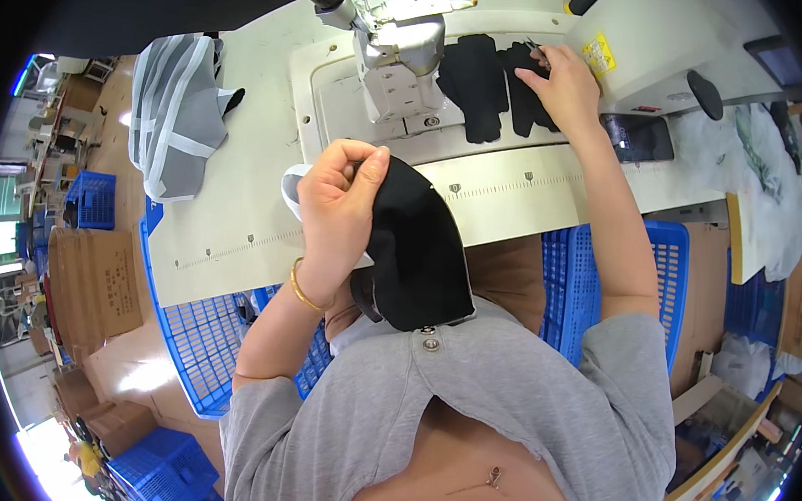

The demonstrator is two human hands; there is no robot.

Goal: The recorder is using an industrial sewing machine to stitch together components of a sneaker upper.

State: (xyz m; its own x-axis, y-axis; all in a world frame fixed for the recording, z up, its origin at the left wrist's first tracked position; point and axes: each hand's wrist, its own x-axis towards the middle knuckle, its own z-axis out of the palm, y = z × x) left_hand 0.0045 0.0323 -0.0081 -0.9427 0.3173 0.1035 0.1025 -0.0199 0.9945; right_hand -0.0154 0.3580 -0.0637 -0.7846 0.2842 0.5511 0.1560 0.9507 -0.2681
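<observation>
Grey shirt [521,396] nearest the lens, black cloth pinched beyond it

Black cloth [423,261] hangs from the left hand [342,192], whose thumb and bent fingers press together on its upper edge. It drapes to the right of and below that grip, over the person's lap, its lower end reaching the shirt hem. A grey-and-white scrap [292,187] shows just left of the same fist; whether it joins the cloth cannot be told.

Beyond the grip and to its right, the right hand [565,91] reaches over a small dark piece [529,107], thumb and fingers bent around its far end. Something metallic shows at those fingertips, too small to name, and I cannot tell whether they close on it. Another black piece [473,90] lies flat between that hand and the sewing machine head [399,62], which stands ahead of the left grip.

Progress seems partial: the held cloth is clear of the needle area, and two dark pieces lie on the machine bed. No finished seam can be made out. Left of the grip, striped grey-and-white pieces [178,117] rest on the white table [248,204]; below the left forearm sits a blue basket [198,348].
</observation>
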